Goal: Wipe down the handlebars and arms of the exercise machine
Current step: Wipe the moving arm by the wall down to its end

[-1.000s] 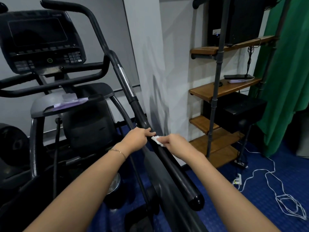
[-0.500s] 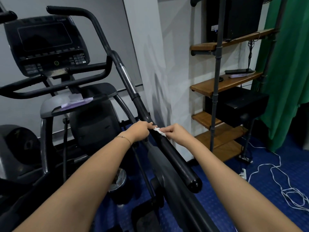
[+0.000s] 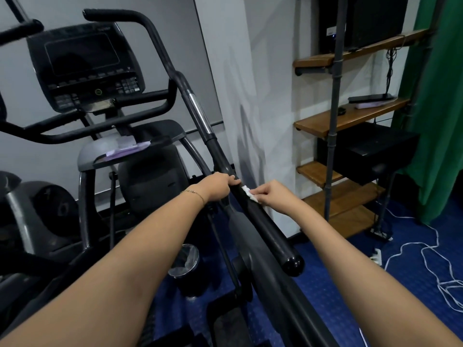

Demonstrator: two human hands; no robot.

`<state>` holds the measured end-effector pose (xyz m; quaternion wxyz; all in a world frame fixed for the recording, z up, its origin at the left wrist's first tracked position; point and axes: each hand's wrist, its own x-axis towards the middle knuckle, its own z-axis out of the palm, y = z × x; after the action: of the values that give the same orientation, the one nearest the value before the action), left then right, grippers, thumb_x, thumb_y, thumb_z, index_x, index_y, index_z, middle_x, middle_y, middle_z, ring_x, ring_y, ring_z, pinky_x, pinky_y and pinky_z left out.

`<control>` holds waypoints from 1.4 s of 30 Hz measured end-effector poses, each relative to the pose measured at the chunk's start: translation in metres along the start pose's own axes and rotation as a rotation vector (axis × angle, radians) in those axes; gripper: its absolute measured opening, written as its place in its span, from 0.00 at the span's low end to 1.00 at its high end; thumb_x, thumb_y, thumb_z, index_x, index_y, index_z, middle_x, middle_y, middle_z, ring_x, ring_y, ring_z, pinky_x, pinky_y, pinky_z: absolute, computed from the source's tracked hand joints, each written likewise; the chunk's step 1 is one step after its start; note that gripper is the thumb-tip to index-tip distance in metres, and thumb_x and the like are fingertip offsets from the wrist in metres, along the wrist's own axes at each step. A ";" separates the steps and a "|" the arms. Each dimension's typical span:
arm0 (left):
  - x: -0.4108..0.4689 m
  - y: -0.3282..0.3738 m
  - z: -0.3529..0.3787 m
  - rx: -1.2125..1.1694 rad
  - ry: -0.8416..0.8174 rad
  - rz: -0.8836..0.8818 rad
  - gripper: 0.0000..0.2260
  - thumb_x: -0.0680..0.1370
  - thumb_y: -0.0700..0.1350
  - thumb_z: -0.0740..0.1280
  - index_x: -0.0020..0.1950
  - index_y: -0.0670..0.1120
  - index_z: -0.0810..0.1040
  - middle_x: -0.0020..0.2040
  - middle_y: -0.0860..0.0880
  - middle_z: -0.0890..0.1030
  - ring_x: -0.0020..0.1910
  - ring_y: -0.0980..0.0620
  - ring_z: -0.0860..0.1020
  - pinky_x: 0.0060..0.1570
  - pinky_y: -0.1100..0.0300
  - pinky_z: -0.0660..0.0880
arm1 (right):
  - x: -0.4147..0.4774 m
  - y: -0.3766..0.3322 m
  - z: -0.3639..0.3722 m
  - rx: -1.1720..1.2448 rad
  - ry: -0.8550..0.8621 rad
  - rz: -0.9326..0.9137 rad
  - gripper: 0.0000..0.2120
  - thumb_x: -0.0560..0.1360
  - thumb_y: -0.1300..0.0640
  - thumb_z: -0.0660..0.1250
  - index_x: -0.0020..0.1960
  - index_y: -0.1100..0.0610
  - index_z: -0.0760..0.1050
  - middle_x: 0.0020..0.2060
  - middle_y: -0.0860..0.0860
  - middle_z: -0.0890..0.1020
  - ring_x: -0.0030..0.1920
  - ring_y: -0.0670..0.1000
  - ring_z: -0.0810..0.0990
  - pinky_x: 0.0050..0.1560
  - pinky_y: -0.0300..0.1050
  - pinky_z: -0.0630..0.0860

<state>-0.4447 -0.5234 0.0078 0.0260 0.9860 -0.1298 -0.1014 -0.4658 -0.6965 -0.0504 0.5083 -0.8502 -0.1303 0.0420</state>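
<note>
A black elliptical machine fills the left half of the view, with its console (image 3: 82,66) at the upper left. Its right moving arm (image 3: 270,229) slants from the curved upper handlebar (image 3: 160,48) down to a rounded end cap at centre. My left hand (image 3: 218,186) grips this arm from the left. Just below it, my right hand (image 3: 273,195) pinches a small white wipe (image 3: 249,192) and presses it on the arm's top. The fixed lower handlebar (image 3: 105,132) curves under the console.
A wooden shelf unit (image 3: 350,121) on a grey pipe frame stands at the right with black boxes on it. Beside it hangs a green curtain (image 3: 436,108). White cables (image 3: 426,259) lie on the blue floor. A small metal bin (image 3: 184,261) sits under the machine.
The view has shifted slightly, moving the machine rightward in frame. My hands stay at nearly the same spot on the arm; my right hand with the wipe has drawn slightly away from my left.
</note>
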 end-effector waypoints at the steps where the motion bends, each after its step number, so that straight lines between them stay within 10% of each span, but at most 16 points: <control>1: 0.001 -0.001 0.001 0.012 -0.015 -0.002 0.32 0.74 0.28 0.50 0.75 0.53 0.62 0.76 0.53 0.58 0.76 0.47 0.52 0.74 0.54 0.50 | -0.004 0.005 -0.003 0.025 -0.018 0.016 0.12 0.75 0.66 0.64 0.57 0.63 0.79 0.50 0.60 0.83 0.45 0.51 0.80 0.43 0.31 0.75; 8: 0.005 0.006 -0.002 0.093 -0.042 -0.034 0.30 0.76 0.30 0.51 0.76 0.51 0.60 0.77 0.50 0.57 0.76 0.45 0.52 0.74 0.55 0.50 | 0.003 0.005 0.001 0.149 -0.003 0.009 0.12 0.75 0.63 0.65 0.52 0.73 0.78 0.41 0.46 0.80 0.28 0.29 0.73 0.39 0.29 0.70; 17: 0.005 0.012 -0.003 0.104 0.002 -0.062 0.27 0.77 0.31 0.51 0.74 0.49 0.64 0.75 0.47 0.61 0.74 0.48 0.60 0.72 0.57 0.56 | -0.011 0.012 0.002 0.353 -0.009 0.150 0.19 0.74 0.58 0.68 0.46 0.78 0.74 0.27 0.54 0.68 0.29 0.48 0.68 0.32 0.37 0.70; 21: 0.005 0.013 -0.003 0.106 -0.002 -0.065 0.28 0.77 0.31 0.51 0.74 0.49 0.64 0.75 0.47 0.62 0.74 0.47 0.61 0.72 0.56 0.58 | -0.005 0.007 0.011 0.486 0.005 0.194 0.13 0.74 0.53 0.69 0.40 0.63 0.75 0.27 0.53 0.65 0.27 0.49 0.63 0.26 0.37 0.60; 30: 0.007 0.007 -0.001 0.076 0.000 -0.049 0.30 0.75 0.29 0.50 0.74 0.51 0.65 0.76 0.49 0.60 0.75 0.48 0.59 0.73 0.54 0.56 | -0.019 0.032 0.008 0.967 -0.191 0.427 0.10 0.75 0.58 0.67 0.46 0.66 0.78 0.33 0.55 0.82 0.27 0.47 0.81 0.28 0.36 0.78; 42: 0.002 0.004 0.001 0.062 -0.045 -0.005 0.32 0.75 0.28 0.49 0.76 0.51 0.60 0.77 0.52 0.55 0.76 0.46 0.53 0.74 0.55 0.50 | -0.010 0.016 0.007 0.762 -0.060 0.472 0.09 0.74 0.59 0.69 0.38 0.64 0.76 0.30 0.55 0.79 0.23 0.46 0.77 0.25 0.36 0.75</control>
<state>-0.4443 -0.5272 0.0072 -0.0080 0.9841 -0.1309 -0.1198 -0.4740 -0.7007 -0.0687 0.7579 -0.6071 0.0773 0.2262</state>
